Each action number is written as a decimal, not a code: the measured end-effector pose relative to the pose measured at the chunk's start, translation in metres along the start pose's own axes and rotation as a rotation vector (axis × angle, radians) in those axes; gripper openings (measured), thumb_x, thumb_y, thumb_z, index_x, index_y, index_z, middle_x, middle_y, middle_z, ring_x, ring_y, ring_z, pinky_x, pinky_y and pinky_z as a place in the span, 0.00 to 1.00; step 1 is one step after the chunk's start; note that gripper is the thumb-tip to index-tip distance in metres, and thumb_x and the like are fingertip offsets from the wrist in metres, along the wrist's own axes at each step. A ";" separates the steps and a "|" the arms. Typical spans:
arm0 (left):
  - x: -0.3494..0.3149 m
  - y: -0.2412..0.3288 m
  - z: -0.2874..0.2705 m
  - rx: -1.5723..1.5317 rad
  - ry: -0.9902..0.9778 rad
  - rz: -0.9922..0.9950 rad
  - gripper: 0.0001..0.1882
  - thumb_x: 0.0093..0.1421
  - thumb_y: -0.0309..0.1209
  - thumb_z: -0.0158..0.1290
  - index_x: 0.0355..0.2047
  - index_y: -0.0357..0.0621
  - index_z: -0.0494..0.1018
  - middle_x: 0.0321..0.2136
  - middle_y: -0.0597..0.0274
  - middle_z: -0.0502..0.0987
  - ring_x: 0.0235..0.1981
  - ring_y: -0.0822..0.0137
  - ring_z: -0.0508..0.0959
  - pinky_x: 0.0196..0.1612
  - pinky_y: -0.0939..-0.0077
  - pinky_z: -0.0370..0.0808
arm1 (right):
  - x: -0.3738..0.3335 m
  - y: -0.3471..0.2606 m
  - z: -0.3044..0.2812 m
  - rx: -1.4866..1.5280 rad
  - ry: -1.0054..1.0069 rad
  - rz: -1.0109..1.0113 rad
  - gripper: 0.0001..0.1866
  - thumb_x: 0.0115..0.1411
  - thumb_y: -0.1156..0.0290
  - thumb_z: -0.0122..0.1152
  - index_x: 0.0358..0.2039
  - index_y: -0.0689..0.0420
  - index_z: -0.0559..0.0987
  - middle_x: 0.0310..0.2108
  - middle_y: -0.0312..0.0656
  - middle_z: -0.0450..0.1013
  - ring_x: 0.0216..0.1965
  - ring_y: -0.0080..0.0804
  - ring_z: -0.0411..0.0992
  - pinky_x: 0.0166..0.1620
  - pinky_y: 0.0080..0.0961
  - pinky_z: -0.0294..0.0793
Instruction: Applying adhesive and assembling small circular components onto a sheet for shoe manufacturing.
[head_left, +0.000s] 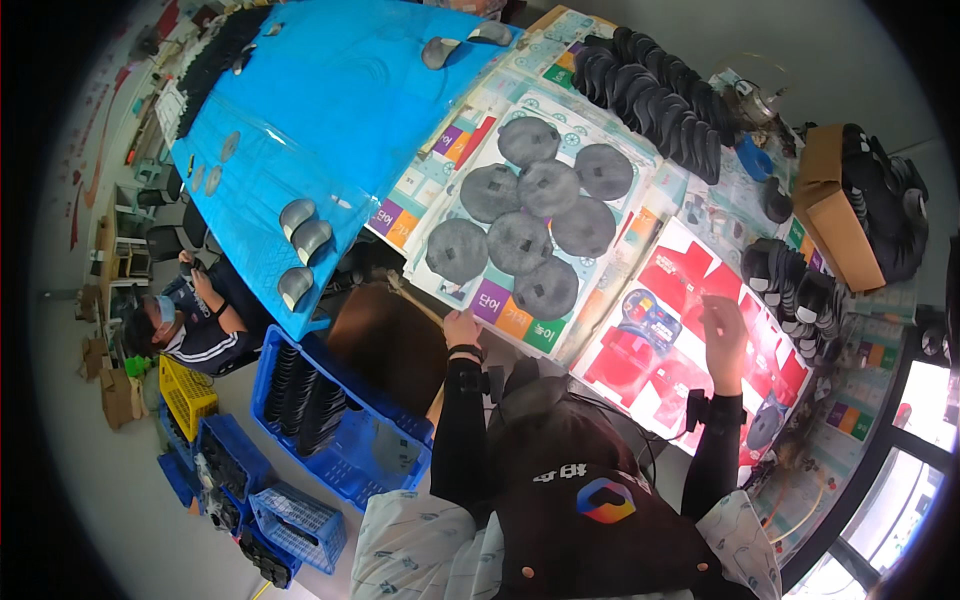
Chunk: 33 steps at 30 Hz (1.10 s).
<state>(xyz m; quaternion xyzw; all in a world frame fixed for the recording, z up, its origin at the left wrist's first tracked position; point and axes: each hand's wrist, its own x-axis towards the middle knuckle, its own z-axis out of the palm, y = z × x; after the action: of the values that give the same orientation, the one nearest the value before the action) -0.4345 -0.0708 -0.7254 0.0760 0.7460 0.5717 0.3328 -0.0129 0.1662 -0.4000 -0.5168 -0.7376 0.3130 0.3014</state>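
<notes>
My left hand [462,332] is at the near edge of a printed paper sheet [440,293], its fingers curled in; anything inside them is too small to make out. On that sheet lie several round dark-grey pads [520,242] with small square marks at their centres, some overlapping. Over a shiny red-and-white printed sheet [610,375] on the right, my right hand [725,335] is raised with its fingers loosely bent and a little apart. Nothing shows in it, though glare brightens that area. Black sleeves and wrist bands cover both forearms.
Rows of black curved pieces [650,95] stand at the back right, beside a cardboard box [838,215]. A blue-covered table [330,90] holds grey curved pieces [305,230]. Blue crates [345,450] stand at left; a masked person [215,315] sits beyond them.
</notes>
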 end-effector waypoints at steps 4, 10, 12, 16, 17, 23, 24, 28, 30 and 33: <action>0.004 0.001 0.030 -0.064 0.020 -0.263 0.07 0.65 0.34 0.56 0.39 0.45 0.76 0.32 0.64 0.76 0.36 0.68 0.78 0.34 0.72 0.76 | -0.053 0.038 -0.074 -0.032 0.059 0.051 0.10 0.62 0.83 0.57 0.43 0.61 0.79 0.39 0.40 0.74 0.34 0.25 0.74 0.37 0.22 0.73; -0.033 0.084 0.013 -0.446 -0.151 -0.309 0.13 0.68 0.33 0.57 0.51 0.45 0.72 0.41 0.64 0.79 0.38 0.68 0.80 0.37 0.72 0.80 | -0.104 0.050 -0.138 0.011 0.113 0.111 0.07 0.64 0.81 0.58 0.43 0.63 0.80 0.37 0.42 0.75 0.34 0.26 0.76 0.37 0.23 0.75; -0.045 0.098 0.017 -0.481 -0.228 -0.346 0.11 0.68 0.29 0.56 0.50 0.47 0.72 0.37 0.65 0.80 0.35 0.68 0.82 0.32 0.73 0.81 | -0.117 0.059 -0.152 -0.054 0.132 0.109 0.06 0.64 0.80 0.59 0.42 0.63 0.79 0.38 0.43 0.75 0.34 0.27 0.76 0.38 0.23 0.75; -0.049 0.079 -0.014 -0.554 -0.286 -0.319 0.12 0.70 0.30 0.54 0.52 0.47 0.72 0.39 0.67 0.81 0.35 0.71 0.82 0.32 0.75 0.81 | -0.125 0.056 -0.161 -0.004 0.190 0.108 0.06 0.66 0.81 0.56 0.42 0.65 0.78 0.36 0.41 0.75 0.32 0.25 0.75 0.36 0.21 0.73; -0.049 0.069 -0.023 -0.582 -0.297 -0.314 0.12 0.70 0.29 0.53 0.53 0.48 0.72 0.39 0.68 0.81 0.35 0.72 0.82 0.32 0.76 0.81 | -0.125 0.055 -0.158 0.004 0.204 0.120 0.06 0.67 0.80 0.55 0.42 0.65 0.77 0.35 0.40 0.76 0.30 0.23 0.75 0.35 0.21 0.73; -0.038 0.072 -0.030 -0.797 -0.199 -0.262 0.14 0.70 0.27 0.52 0.55 0.48 0.70 0.42 0.68 0.79 0.40 0.72 0.80 0.38 0.76 0.80 | -0.100 0.036 -0.120 -0.001 0.221 0.139 0.06 0.66 0.80 0.55 0.42 0.64 0.79 0.33 0.38 0.76 0.29 0.22 0.75 0.33 0.20 0.71; -0.022 0.080 -0.029 -0.857 -0.180 -0.182 0.14 0.71 0.27 0.51 0.56 0.48 0.70 0.43 0.68 0.79 0.41 0.72 0.80 0.40 0.76 0.81 | -0.092 0.029 -0.111 0.006 0.211 0.154 0.06 0.66 0.80 0.55 0.42 0.64 0.79 0.33 0.38 0.76 0.29 0.22 0.75 0.32 0.20 0.71; 0.076 0.113 -0.010 -1.001 -0.082 -0.071 0.15 0.71 0.28 0.52 0.55 0.41 0.69 0.48 0.64 0.77 0.47 0.68 0.79 0.49 0.71 0.80 | -0.064 -0.008 -0.089 -0.059 0.134 0.249 0.07 0.65 0.81 0.53 0.41 0.65 0.77 0.35 0.40 0.73 0.30 0.26 0.74 0.37 0.23 0.73; 0.147 0.110 -0.024 -1.016 -0.048 0.062 0.16 0.70 0.30 0.53 0.55 0.36 0.69 0.51 0.59 0.76 0.54 0.61 0.76 0.58 0.63 0.76 | -0.048 -0.016 -0.073 -0.083 0.080 0.239 0.06 0.65 0.79 0.53 0.39 0.64 0.77 0.35 0.41 0.74 0.29 0.26 0.75 0.36 0.23 0.72; 0.255 0.120 0.000 -1.051 0.096 0.062 0.15 0.72 0.31 0.51 0.54 0.35 0.69 0.49 0.57 0.77 0.47 0.62 0.80 0.53 0.66 0.80 | -0.056 -0.038 -0.077 -0.175 0.072 0.310 0.05 0.65 0.77 0.54 0.38 0.64 0.78 0.33 0.40 0.75 0.28 0.26 0.75 0.34 0.23 0.72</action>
<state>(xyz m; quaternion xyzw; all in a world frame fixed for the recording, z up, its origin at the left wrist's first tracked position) -0.6618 0.0952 -0.7214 -0.1053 0.3703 0.8812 0.2744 0.0404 0.1145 -0.3298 -0.6594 -0.6622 0.2717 0.2298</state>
